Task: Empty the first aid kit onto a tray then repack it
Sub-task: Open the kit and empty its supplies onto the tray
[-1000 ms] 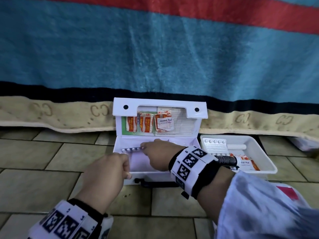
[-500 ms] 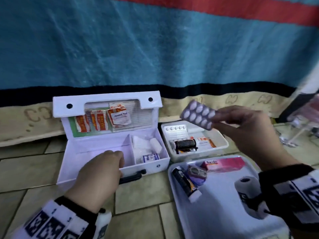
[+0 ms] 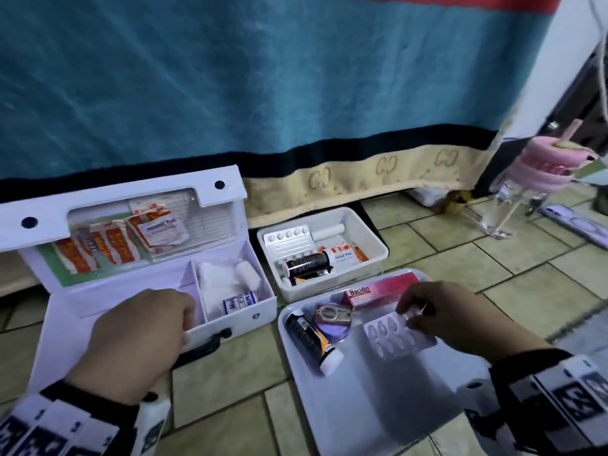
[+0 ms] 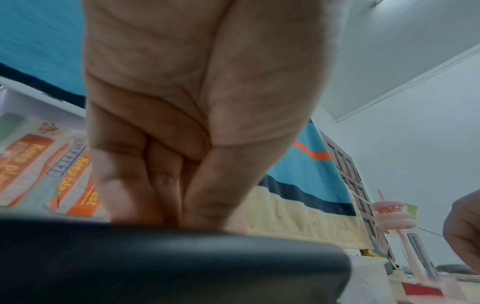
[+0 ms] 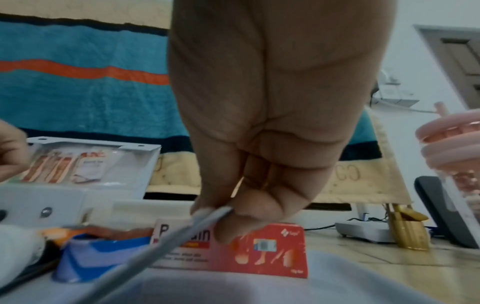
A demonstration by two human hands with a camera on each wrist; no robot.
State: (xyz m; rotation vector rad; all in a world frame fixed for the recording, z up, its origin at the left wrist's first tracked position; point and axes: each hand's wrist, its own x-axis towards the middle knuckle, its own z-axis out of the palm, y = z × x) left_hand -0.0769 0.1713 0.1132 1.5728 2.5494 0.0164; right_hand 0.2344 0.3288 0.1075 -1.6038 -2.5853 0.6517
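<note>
Right hand (image 3: pixel 460 320) is pinching one end of the pill blister pack (image 3: pixel 396 337) between thumb and fingertips, holding it low over the white tray (image 3: pixel 378 406) next to the pink Bacidin box (image 3: pixel 378 292), while the left hand (image 3: pixel 141 337) is curling its fingers over the front wall of the open first aid kit (image 3: pixel 230 315).

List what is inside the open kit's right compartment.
The kit has white gauze packets, a small bandage roll and a blue-lettered packet in its right compartment. Anything beneath the gauze is covered. The left hand hides much of the left compartment.
</note>
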